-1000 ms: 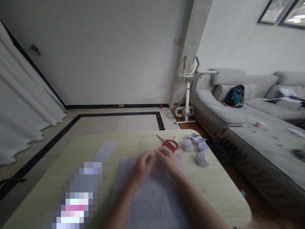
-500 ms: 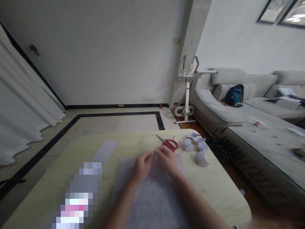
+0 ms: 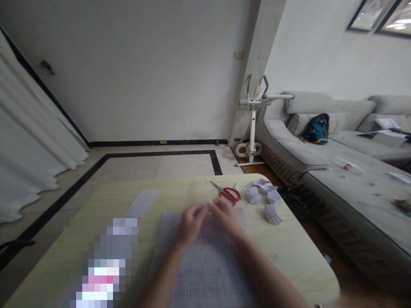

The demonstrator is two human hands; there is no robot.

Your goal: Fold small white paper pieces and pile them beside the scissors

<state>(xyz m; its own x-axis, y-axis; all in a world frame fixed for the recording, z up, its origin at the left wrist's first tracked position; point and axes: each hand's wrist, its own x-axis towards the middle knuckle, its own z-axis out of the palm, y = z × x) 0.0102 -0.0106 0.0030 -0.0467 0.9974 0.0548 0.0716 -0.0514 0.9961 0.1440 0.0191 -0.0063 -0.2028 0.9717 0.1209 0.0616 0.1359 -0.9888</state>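
My left hand [image 3: 192,222] and my right hand [image 3: 225,216] meet over the far end of a lined sheet of paper [image 3: 205,265] on a pale wooden table [image 3: 298,252]. Both have their fingers curled and pinched together on a small white piece of paper [image 3: 207,204] between the fingertips. Red-handled scissors [image 3: 228,193] lie just beyond my right hand. To their right sit several small folded paper pieces [image 3: 268,201].
A loose strip of white paper [image 3: 142,202] lies at the table's far left. A blurred-out patch [image 3: 105,261] covers the near left of the table. A grey sofa [image 3: 337,158] with a blue bag [image 3: 316,128] stands to the right, a white exercise machine [image 3: 253,124] behind the table.
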